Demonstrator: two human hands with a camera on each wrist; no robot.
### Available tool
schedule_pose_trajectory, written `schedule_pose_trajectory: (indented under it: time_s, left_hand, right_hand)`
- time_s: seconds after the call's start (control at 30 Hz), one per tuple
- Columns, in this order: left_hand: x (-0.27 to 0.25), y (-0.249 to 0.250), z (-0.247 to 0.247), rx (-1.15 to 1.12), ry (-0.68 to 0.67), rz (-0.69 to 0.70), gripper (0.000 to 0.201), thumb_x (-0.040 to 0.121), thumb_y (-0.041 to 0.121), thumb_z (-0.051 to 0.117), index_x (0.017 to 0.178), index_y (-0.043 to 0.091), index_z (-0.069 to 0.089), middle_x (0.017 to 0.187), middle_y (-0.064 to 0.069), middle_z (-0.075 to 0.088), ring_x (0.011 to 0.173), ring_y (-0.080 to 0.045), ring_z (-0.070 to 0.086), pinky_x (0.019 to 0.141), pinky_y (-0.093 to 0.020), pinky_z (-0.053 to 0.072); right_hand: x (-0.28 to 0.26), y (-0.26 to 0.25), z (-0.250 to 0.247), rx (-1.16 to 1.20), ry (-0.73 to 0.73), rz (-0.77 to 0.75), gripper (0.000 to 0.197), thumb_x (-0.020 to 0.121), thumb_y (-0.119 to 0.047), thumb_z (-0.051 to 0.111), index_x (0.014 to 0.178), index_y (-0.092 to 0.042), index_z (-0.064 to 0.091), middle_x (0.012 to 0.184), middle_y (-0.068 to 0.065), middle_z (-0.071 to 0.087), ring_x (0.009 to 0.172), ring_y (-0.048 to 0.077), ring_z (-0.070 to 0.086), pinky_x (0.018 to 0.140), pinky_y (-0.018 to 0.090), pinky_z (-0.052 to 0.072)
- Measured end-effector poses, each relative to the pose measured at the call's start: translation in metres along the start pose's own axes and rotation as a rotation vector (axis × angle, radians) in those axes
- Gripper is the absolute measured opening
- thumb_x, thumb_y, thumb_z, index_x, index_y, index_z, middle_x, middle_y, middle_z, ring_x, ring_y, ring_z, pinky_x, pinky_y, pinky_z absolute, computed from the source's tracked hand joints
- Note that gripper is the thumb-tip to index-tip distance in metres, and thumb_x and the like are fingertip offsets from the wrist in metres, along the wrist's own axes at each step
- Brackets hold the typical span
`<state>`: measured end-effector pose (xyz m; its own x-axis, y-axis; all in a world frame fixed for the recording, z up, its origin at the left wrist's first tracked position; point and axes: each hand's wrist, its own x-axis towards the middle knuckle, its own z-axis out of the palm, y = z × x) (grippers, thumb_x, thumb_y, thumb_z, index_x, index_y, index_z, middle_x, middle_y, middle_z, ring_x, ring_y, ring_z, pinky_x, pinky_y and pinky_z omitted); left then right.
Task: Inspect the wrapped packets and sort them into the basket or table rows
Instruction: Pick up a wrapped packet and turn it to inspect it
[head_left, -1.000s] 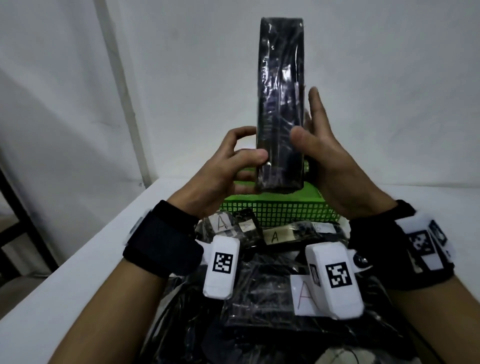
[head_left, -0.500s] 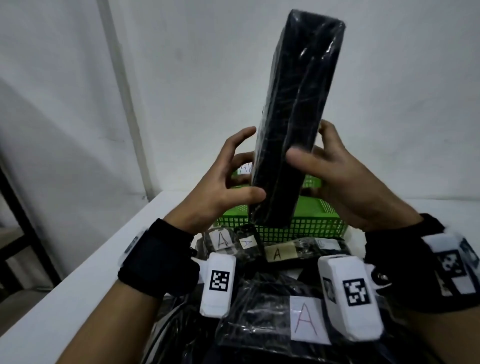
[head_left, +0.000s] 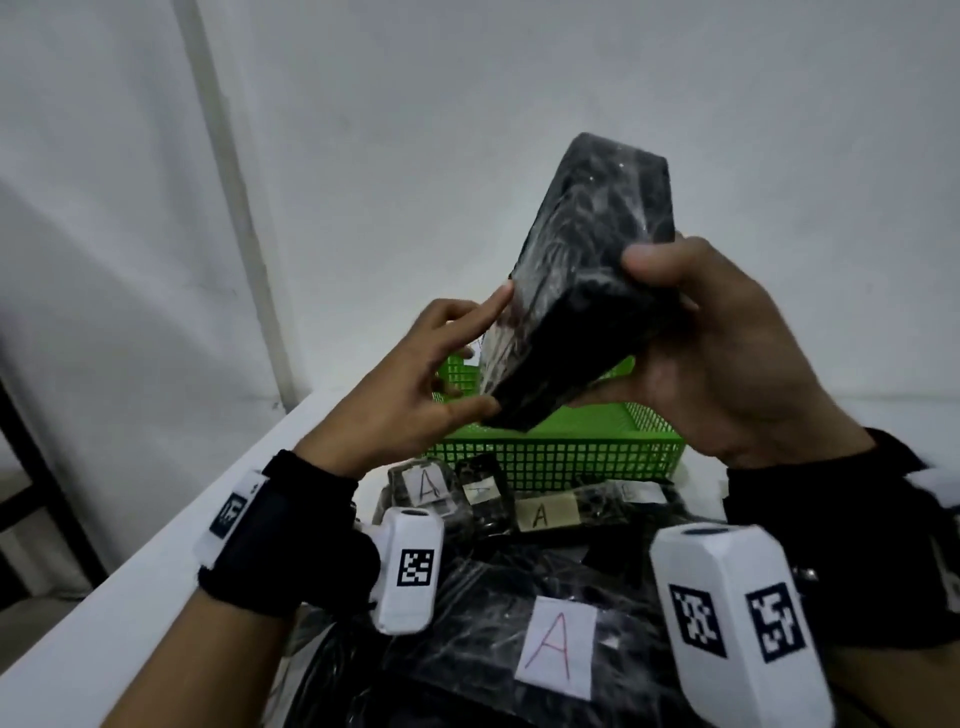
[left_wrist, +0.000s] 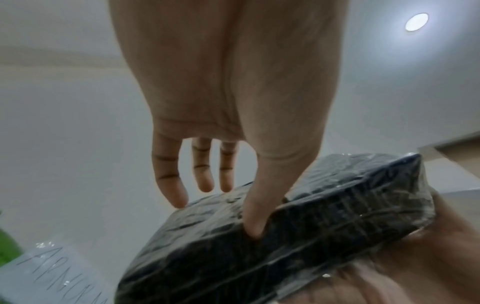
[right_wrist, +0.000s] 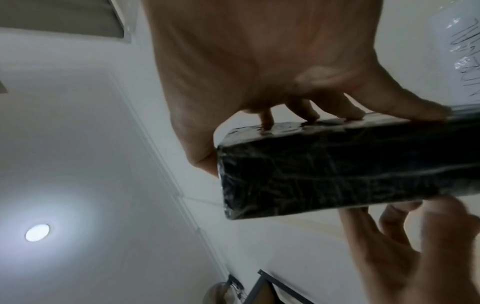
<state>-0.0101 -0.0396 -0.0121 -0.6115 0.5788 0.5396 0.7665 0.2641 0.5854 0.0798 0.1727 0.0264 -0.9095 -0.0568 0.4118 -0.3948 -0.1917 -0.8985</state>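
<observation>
Inspection step in hand: black wrapped packet held tilted in air above green basket. Right hand grips it, thumb over edge; left hand pinches lower end between thumb and straight fingers. No "A" label visible on faces shown. Next move likely: finish turning, find label, choose basket or tabletop row beside "A"-labelled packets.

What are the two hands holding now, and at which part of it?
Both hold one black wrapped packet, tilted above the green basket. The right hand grips its lower right side; the left hand pinches its lower left edge and corner.

Handwritten "A" on white label of nearest packet, on three labels behind
</observation>
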Motion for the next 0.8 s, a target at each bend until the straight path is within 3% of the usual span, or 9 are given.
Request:
schedule_pose_trajectory:
  time_s: [0.1,0.2,0.27,0.33,0.47,0.53,0.63,0.7,0.8]
  left_hand:
    - [0.001,0.011,0.003,-0.134,0.046,-0.084,0.056,0.098,0.027,0.060,0.149,0.041,0.041,0.126,0.001,0.054,0.097,-0.021,0.063,0.081,-0.033,0.056]
    - [0.002,0.030,0.003,-0.479,0.014,-0.241,0.037,0.102,0.040,0.045,0.137,0.037,0.057,0.126,-0.006,0.064,0.100,-0.033,0.070,0.077,-0.039,0.060]
    - [0.000,0.038,0.000,-0.625,0.010,-0.279,0.038,0.096,0.056,0.036,0.112,0.046,0.070,0.111,0.001,0.071,0.093,-0.028,0.073,0.074,-0.037,0.059]
    - [-0.002,0.037,-0.002,-0.696,0.010,-0.286,0.049,0.093,0.066,0.032,0.116,0.044,0.069,0.111,0.002,0.073,0.092,-0.022,0.073,0.073,-0.034,0.057]
    - [-0.002,0.031,-0.007,-0.792,0.030,-0.311,0.062,0.091,0.062,0.043,0.137,0.023,0.058,0.103,0.003,0.071,0.080,-0.018,0.071,0.063,-0.026,0.056]
    - [-0.001,0.029,-0.010,-0.850,0.044,-0.332,0.056,0.092,0.056,0.053,0.133,0.019,0.062,0.107,0.001,0.066,0.088,-0.024,0.063,0.076,-0.034,0.054]
    - [0.000,0.024,-0.011,-0.912,0.053,-0.316,0.048,0.084,0.041,0.064,0.127,0.020,0.063,0.112,0.003,0.066,0.089,-0.023,0.063,0.079,-0.038,0.053]
    - [0.000,0.020,-0.007,-0.886,0.041,-0.276,0.074,0.070,0.037,0.081,0.137,0.023,0.053,0.137,-0.002,0.057,0.100,-0.026,0.064,0.081,-0.040,0.057]
    - [0.000,0.020,0.000,-0.894,0.069,-0.163,0.100,0.058,0.045,0.090,0.144,0.024,0.043,0.155,-0.004,0.038,0.120,-0.025,0.057,0.090,-0.040,0.053]
  right_hand:
    - [0.000,0.009,0.011,-0.091,0.052,-0.180,0.072,0.063,-0.032,0.069,0.132,-0.029,0.046,0.120,0.004,0.070,0.111,0.035,0.068,0.082,0.059,0.059]
    - [-0.001,0.023,0.022,-0.276,0.057,-0.316,0.069,0.075,-0.019,0.069,0.136,-0.029,0.039,0.133,0.005,0.059,0.115,0.027,0.066,0.082,0.039,0.062]
    - [0.000,0.032,0.027,-0.384,0.033,-0.385,0.070,0.079,-0.010,0.067,0.139,-0.025,0.034,0.138,0.000,0.054,0.121,0.018,0.061,0.082,0.027,0.059]
    - [0.001,0.040,0.029,-0.425,-0.020,-0.398,0.071,0.080,-0.002,0.067,0.140,-0.021,0.033,0.139,-0.006,0.051,0.123,0.009,0.059,0.084,0.023,0.057]
    - [0.004,0.041,0.016,-0.464,-0.131,-0.355,0.074,0.081,-0.011,0.076,0.141,-0.023,0.035,0.146,-0.013,0.049,0.135,0.005,0.050,0.097,0.025,0.053]
    - [0.004,0.034,0.008,-0.494,-0.147,-0.328,0.068,0.082,-0.042,0.077,0.140,-0.033,0.042,0.150,-0.020,0.046,0.140,-0.004,0.041,0.103,0.025,0.047]
    - [0.004,0.027,-0.001,-0.377,-0.139,-0.164,0.072,0.069,-0.092,0.048,0.127,-0.050,0.059,0.156,-0.030,0.037,0.146,-0.005,0.032,0.110,0.047,0.037]
    - [0.006,0.025,-0.006,-0.325,-0.138,-0.137,0.068,0.071,-0.090,0.043,0.116,-0.046,0.068,0.156,-0.030,0.038,0.147,0.003,0.035,0.112,0.057,0.034]
    - [0.009,0.025,-0.006,-0.308,-0.077,-0.234,0.031,0.090,-0.057,0.062,0.110,-0.036,0.072,0.151,-0.022,0.049,0.134,0.010,0.055,0.107,0.053,0.044]
